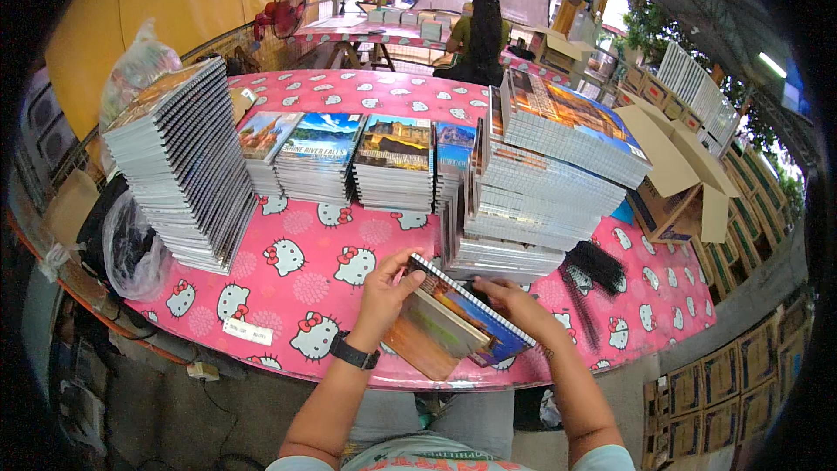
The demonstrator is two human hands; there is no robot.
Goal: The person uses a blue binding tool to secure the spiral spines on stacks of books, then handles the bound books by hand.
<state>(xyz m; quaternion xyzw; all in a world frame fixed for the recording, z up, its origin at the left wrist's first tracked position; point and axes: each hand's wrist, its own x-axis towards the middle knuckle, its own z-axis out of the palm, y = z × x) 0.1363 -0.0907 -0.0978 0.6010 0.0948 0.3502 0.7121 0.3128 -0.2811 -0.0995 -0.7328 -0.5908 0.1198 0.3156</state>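
Both hands are on it now, the left hand [388, 290] gripping the upper edge and the right hand [513, 298] pinching the coil side of a small stack of spiral notebooks [453, 324] tilted above the pink table's [323, 283] near edge, seemingly squaring them up, needing even edges next.

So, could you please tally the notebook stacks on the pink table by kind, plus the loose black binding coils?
Leaning stack at the left: 1
Short picture-cover stacks in the back row: 4
Tall stepped stack at the right: 1
Piles of black binding coils: 1
Total: 7

The left hand and right hand hold a spiral notebook.
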